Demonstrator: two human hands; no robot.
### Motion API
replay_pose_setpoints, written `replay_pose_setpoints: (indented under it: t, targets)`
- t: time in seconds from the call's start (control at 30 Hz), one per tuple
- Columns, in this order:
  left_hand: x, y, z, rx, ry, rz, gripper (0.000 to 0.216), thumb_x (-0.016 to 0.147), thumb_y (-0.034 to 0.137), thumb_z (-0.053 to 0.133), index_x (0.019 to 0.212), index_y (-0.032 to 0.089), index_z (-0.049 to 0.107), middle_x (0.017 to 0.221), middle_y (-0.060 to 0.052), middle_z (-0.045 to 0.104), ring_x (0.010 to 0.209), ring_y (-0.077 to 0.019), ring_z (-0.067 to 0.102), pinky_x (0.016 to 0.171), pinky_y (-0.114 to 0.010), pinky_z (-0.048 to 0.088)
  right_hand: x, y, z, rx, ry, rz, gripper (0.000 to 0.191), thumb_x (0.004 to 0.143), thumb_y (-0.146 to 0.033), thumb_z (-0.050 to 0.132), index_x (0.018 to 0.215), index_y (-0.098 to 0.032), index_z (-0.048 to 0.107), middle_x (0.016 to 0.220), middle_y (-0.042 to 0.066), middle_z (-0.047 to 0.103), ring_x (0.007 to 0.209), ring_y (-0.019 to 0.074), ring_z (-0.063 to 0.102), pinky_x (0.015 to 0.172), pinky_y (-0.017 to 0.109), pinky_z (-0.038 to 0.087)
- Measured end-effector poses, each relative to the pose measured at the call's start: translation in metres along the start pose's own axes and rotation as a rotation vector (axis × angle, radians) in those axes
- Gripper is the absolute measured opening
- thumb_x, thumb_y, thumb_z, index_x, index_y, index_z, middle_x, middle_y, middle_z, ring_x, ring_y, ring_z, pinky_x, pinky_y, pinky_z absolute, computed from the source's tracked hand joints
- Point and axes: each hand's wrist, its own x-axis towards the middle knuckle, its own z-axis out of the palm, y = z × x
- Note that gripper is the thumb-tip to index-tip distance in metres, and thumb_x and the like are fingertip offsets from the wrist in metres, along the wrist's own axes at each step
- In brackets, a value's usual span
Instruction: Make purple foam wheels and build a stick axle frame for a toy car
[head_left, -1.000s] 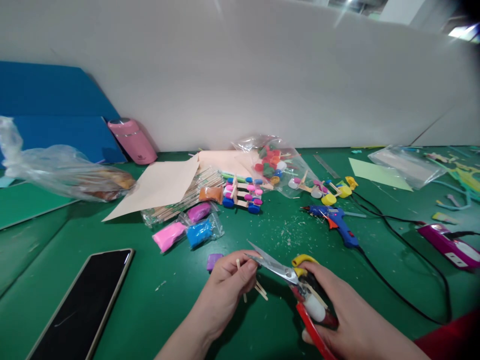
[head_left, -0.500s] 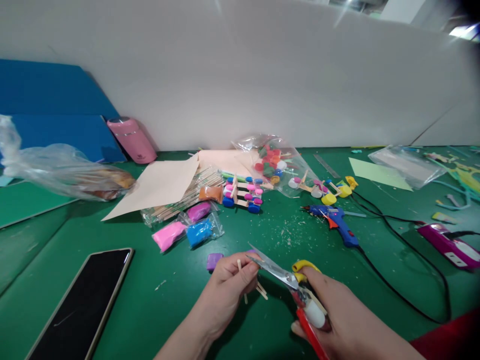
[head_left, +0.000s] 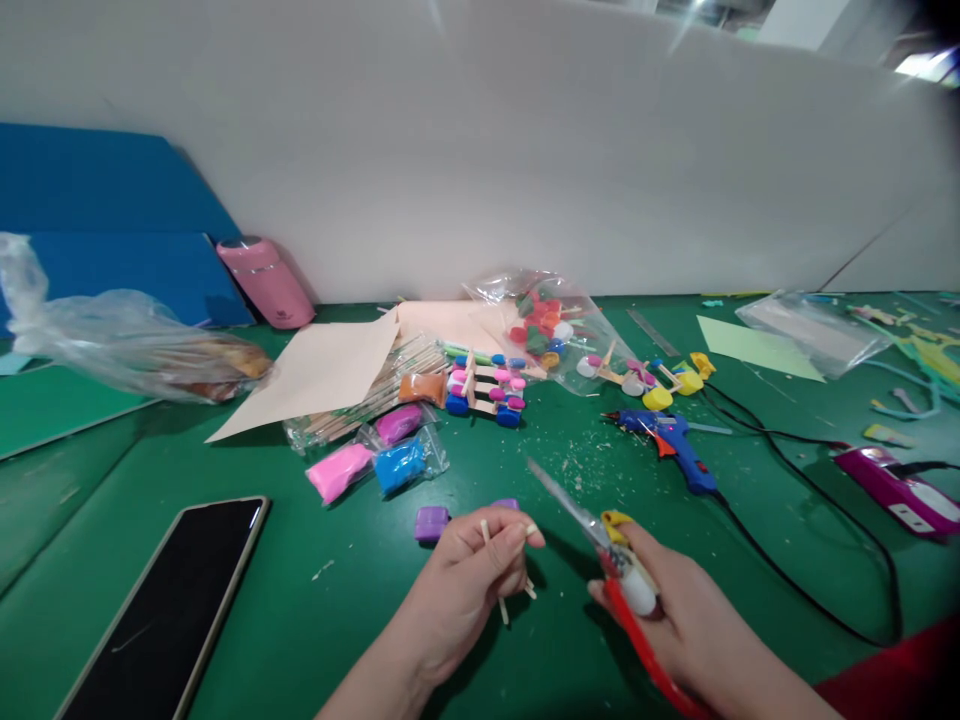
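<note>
My left hand (head_left: pixel 469 575) is closed in a pinch on thin wooden sticks (head_left: pixel 493 560) low in the middle of the green table. To its right, my right hand (head_left: pixel 679 620) grips scissors (head_left: pixel 592 530) with red and yellow handles. The blades are closed and point up-left, clear of the sticks. A small purple cap (head_left: pixel 431 522) lies just left of my left hand, and another purple piece (head_left: pixel 505 504) peeks out behind the fingers.
A black phone (head_left: pixel 161 605) lies at lower left. Behind are clay packets (head_left: pixel 375 462), a stick-and-cap model (head_left: pixel 486 388), a bag of coloured caps (head_left: pixel 551 325), a blue glue gun (head_left: pixel 671 445) with a black cord (head_left: pixel 814 495), a purple device (head_left: pixel 896 490), a pink bottle (head_left: pixel 264 280) and beige paper (head_left: pixel 322 370).
The scissors' blades were open around the stick tip; now they are closed and pulled away to the right. My left hand shifted slightly right with the sticks.
</note>
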Motion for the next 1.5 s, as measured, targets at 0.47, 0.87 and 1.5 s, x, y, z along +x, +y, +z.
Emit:
replay_pose_setpoints:
  t: [0.47, 0.87, 1.5]
  targets:
    - [-0.001, 0.003, 0.004, 0.058, 0.072, -0.053, 0.021, 0.074, 0.032, 0.060, 0.079, 0.012, 0.064, 0.043, 0.009, 0.029, 0.042, -0.0052, 0.020, 0.045, -0.024, 0.015, 0.001, 0.005, -0.009, 0.017, 0.124, 0.015, 0.031, 0.073, -0.033, 0.054, 0.100, -0.021, 0.043, 0.082, 0.003, 0.060, 0.066, 0.0192, 0.058, 0.058, 0.029, 0.046]
    - [-0.002, 0.003, 0.007, -0.001, 0.004, -0.179, 0.028, 0.072, 0.028, 0.061, 0.096, 0.014, 0.062, 0.055, 0.006, 0.033, 0.049, -0.0071, 0.027, 0.050, -0.024, 0.021, 0.014, -0.012, 0.003, 0.364, 0.108, -0.025, 0.016, 0.075, -0.027, 0.052, 0.089, -0.021, 0.048, 0.069, -0.002, 0.055, 0.057, 0.0133, 0.053, 0.049, 0.020, 0.045]
    - [-0.011, 0.016, 0.003, 0.845, 0.142, 0.320, 0.025, 0.085, 0.016, 0.037, 0.093, 0.019, 0.061, 0.086, -0.005, 0.061, 0.079, -0.0174, 0.054, 0.071, -0.025, 0.038, -0.009, -0.014, -0.013, -0.254, 0.049, -0.151, 0.038, 0.067, -0.031, 0.057, 0.101, -0.018, 0.044, 0.089, 0.008, 0.060, 0.073, 0.0223, 0.059, 0.061, 0.032, 0.047]
